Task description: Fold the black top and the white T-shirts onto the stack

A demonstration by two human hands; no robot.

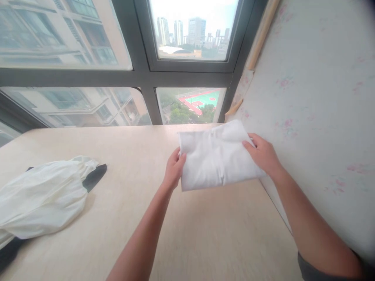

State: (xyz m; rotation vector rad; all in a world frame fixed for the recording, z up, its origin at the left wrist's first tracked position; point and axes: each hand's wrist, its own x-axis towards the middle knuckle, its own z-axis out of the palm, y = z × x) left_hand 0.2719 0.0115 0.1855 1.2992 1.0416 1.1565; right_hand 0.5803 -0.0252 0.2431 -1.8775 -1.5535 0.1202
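A white cloth (218, 158), folded into a flat rectangle, is held up over the pale wooden surface, right of the middle of the view. My left hand (175, 166) grips its left edge, with the thumb on the near face and the fingers mostly behind. At the opposite edge my right hand (262, 151) pinches the cloth between thumb and fingers. A few small creases run down the middle of the cloth.
On the left of the wooden surface (131, 218) lies a crumpled cream-white garment (49, 195) with black parts. A grey-framed window (187, 80) stands along the far edge. The wall (316, 97) with a flower pattern rises close beside my right arm.
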